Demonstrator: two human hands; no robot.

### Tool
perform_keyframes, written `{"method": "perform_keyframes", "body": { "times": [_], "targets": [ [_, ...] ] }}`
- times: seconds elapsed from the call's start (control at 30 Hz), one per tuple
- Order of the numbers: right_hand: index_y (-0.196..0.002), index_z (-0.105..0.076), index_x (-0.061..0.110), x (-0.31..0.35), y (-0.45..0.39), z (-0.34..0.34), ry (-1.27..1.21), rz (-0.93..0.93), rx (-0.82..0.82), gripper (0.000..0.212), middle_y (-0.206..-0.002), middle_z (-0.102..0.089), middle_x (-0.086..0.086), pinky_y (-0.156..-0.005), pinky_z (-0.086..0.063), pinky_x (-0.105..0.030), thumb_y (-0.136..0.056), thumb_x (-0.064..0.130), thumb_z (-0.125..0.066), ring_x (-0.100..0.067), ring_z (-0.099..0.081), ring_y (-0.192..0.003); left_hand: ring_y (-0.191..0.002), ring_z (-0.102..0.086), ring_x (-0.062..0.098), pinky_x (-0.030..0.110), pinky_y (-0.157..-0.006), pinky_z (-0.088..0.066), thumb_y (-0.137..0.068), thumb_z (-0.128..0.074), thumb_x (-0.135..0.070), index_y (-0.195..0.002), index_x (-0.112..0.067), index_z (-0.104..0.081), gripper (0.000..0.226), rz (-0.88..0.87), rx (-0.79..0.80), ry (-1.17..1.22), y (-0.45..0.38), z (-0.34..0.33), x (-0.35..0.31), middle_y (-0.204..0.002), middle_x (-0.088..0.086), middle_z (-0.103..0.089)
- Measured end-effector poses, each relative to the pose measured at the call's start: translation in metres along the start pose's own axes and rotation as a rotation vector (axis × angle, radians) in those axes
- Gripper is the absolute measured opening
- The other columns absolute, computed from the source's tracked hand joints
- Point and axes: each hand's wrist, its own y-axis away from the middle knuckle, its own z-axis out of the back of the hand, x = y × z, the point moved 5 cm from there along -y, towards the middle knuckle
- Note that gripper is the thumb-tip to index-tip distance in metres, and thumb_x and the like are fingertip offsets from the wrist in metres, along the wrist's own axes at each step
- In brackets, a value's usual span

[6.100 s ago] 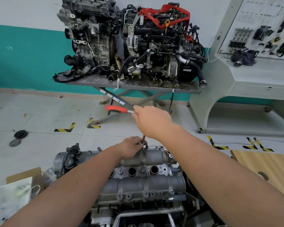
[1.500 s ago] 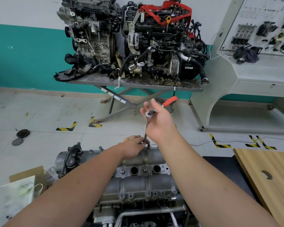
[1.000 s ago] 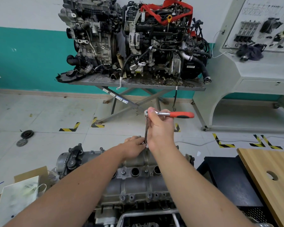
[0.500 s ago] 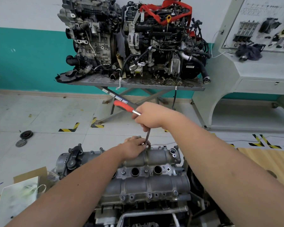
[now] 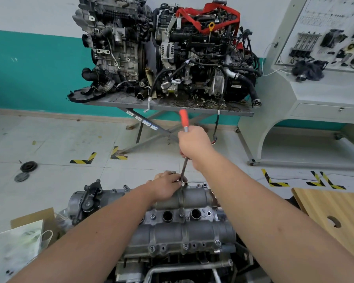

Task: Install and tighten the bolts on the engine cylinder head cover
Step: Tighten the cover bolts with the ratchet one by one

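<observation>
Ratchet wrench (image 5: pixel 183 121) is held in the right hand (image 5: pixel 194 144), grip closed around its head, red handle pointing up. Extension bar (image 5: pixel 184 167) is pinched low by the left hand (image 5: pixel 166 187) at the far edge of the cylinder head cover (image 5: pixel 182 231). Two engines (image 5: pixel 172 50) are seen on the tabletop (image 5: pixel 114 102) behind; the bolt is hidden by the fingers.

The cylinder head cover (image 5: pixel 184 227) is a grey cast-metal part seated horizontally on top of the engine. Two round open wells show along its centre line. Hex-head bolts (image 5: pixel 185 246) sit in the bosses along its near edge; more stand along the far edge. A ratchet (image 5: pixel 184 139) with an orange handle and long extension bar stands near-upright at the far-edge bolt position.
</observation>
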Motion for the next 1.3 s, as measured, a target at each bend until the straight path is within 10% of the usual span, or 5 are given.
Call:
{"method": "perform_keyframes", "body": {
  "times": [0.17,0.47,0.73,1.1,1.3],
  "targets": [
    [-0.091,-0.055,0.025,0.028,0.017,-0.011,1.041,0.636,0.318,0.028,-0.074,-0.051,0.006,-0.052,-0.027,-0.03,-0.104,0.044,-0.041,-0.019,-0.05,-0.067,-0.139,-0.03,0.026,0.052,-0.115,-0.024,-0.103,-0.036,-0.039,-0.118,-0.054,-0.055,0.03,0.033,0.019,-0.028,0.0,0.0,-0.001,-0.142,-0.006,-0.044],
    [-0.105,-0.056,0.011,-0.01,0.006,-0.016,-0.644,-0.345,-0.092,0.018,-0.057,-0.057,0.0,-0.067,-0.05,-0.035,-0.104,0.026,-0.047,-0.011,-0.053,-0.036,-0.14,-0.026,0.026,0.051,-0.115,-0.021,-0.104,-0.034,-0.041,-0.098,-0.056,-0.051,0.024,0.064,-0.002,-0.02,0.007,-0.001,-0.005,-0.141,-0.007,-0.041],
    [-0.099,-0.051,0.025,0.021,0.014,-0.018,0.948,0.702,0.212,0.029,-0.076,-0.048,0.003,-0.058,-0.03,-0.035,-0.105,0.048,-0.035,-0.028,-0.048,-0.073,-0.144,-0.024,0.023,0.051,-0.116,-0.02,-0.103,-0.034,-0.04,-0.12,-0.054,-0.054,0.03,0.051,0.002,-0.028,0.007,0.001,-0.006,-0.148,-0.01,-0.039],
    [-0.104,-0.063,0.007,-0.002,0.005,-0.017,-0.204,-0.168,-0.146,0.032,-0.091,-0.071,-0.014,-0.059,-0.043,-0.03,-0.101,0.036,-0.052,-0.032,-0.069,-0.082,-0.145,-0.02,0.022,0.048,-0.114,-0.019,-0.103,-0.032,-0.047,-0.127,-0.055,-0.049,0.03,0.094,-0.007,-0.006,0.011,0.0,-0.006,-0.149,-0.013,-0.036],
    [-0.096,-0.044,0.018,0.008,0.004,-0.011,0.547,0.234,-0.135,0.027,-0.087,-0.056,-0.004,-0.065,-0.035,-0.037,-0.106,0.042,-0.034,-0.031,-0.05,-0.078,-0.105,-0.059,0.012,0.022,-0.09,-0.046,-0.107,-0.04,-0.024,-0.128,-0.026,-0.063,0.031,0.015,0.004,0.248,0.012,0.008,-0.012,-0.128,0.012,-0.06]
  ]
}}
